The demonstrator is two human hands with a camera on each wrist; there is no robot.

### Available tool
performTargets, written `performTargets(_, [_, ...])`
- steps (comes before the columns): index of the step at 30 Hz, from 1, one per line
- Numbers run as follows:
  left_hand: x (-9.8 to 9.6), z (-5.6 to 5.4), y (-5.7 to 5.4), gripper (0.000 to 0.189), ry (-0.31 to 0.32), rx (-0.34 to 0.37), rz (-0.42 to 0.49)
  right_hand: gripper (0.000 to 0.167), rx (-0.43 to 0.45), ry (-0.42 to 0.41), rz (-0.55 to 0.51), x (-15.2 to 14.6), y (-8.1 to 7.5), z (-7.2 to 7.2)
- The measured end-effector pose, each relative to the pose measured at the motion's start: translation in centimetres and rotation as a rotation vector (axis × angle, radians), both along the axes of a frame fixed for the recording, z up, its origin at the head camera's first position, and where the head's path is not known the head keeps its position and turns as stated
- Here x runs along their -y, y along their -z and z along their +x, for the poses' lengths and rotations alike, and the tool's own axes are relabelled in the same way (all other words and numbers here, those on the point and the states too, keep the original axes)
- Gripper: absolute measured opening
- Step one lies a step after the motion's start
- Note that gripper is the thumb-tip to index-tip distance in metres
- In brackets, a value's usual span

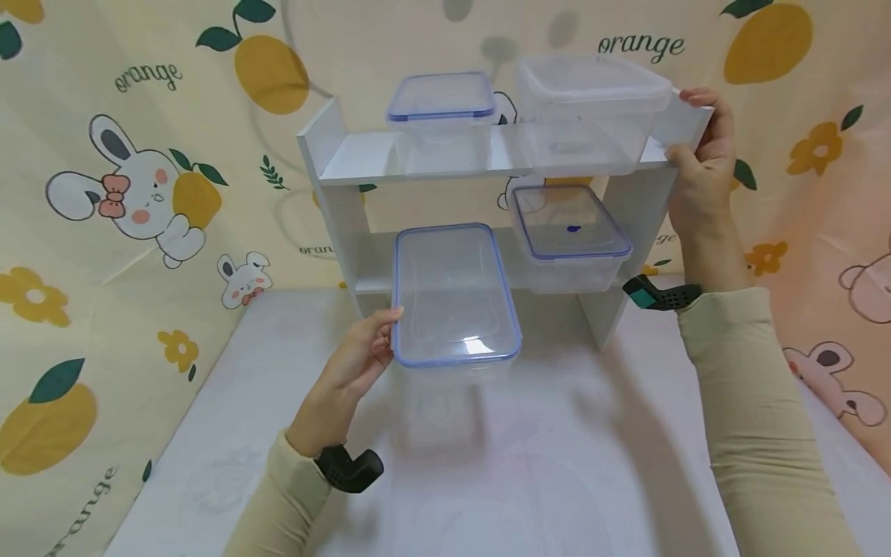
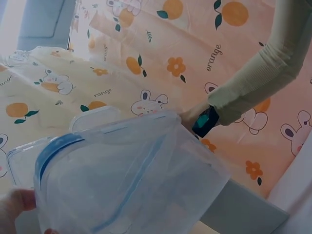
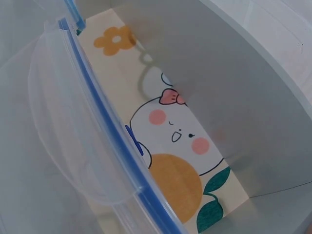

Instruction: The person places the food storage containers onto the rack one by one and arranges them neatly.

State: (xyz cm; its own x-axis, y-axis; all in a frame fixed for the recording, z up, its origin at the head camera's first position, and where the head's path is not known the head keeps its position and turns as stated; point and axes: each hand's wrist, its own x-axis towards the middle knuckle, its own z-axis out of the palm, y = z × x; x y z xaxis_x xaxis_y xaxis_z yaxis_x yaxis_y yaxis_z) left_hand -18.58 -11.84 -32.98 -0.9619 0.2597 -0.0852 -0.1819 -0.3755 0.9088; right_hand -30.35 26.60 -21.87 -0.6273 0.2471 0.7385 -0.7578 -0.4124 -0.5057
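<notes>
In the head view my left hand (image 1: 355, 356) pinches the left edge of a clear plastic food container (image 1: 455, 302) whose lid has a blue rim. This container overlaps the front of the shelf's lower level, its lid facing me. The left wrist view shows the container (image 2: 126, 170) large, with fingertips (image 2: 22, 199) at its side. My right hand (image 1: 706, 174) grips the upper right side panel of a small white two-level shelf (image 1: 365, 158), thumb in front and fingers over the top edge. On the lower level's right side sits another lidded container (image 1: 574, 232) with a small blue mark.
Two more clear containers stand on the upper level: a smaller blue-rimmed one (image 1: 442, 100) at left and a larger, paler-lidded one (image 1: 592, 108) at right. The shelf stands on a white table (image 1: 529, 480), against a patterned cloth backdrop (image 1: 230, 155) with oranges and rabbits.
</notes>
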Motion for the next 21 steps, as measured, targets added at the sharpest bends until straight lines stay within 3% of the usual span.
performTargets(12, [-0.5,-2.0,-0.8,0.014,-0.035,0.065,0.048,0.046,-0.019,0.014,0.019,0.0,-0.1,-0.2])
performTargets(21, [-0.3,-3.5,-0.9,0.014,0.002,0.093,0.128,0.050,-0.018,0.038,0.049,-0.2,0.1,-0.2])
